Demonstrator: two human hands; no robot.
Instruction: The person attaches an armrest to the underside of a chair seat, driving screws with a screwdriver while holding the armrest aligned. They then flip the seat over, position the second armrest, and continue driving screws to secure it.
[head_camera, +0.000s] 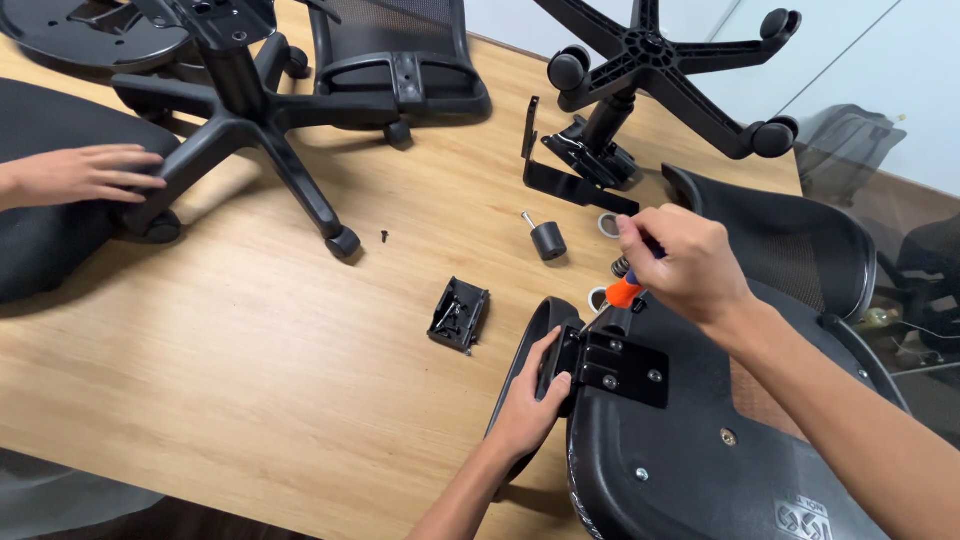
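My left hand (533, 395) grips a black curved armrest (530, 345) against the edge of an upturned black chair seat (690, 460). My right hand (685, 262) is closed on a screwdriver with an orange handle (623, 292), its tip down at the black metal bracket (620, 365) on the seat's underside. The bracket shows several screw heads. Its far end is hidden under my right hand.
A loose caster wheel (546, 240), a small black tray of screws (459, 314) and a single screw (384, 237) lie on the wooden table (250, 380). Two star-shaped chair bases (250, 110) (660, 60) stand further back. Another person's hand (85, 175) rests at far left.
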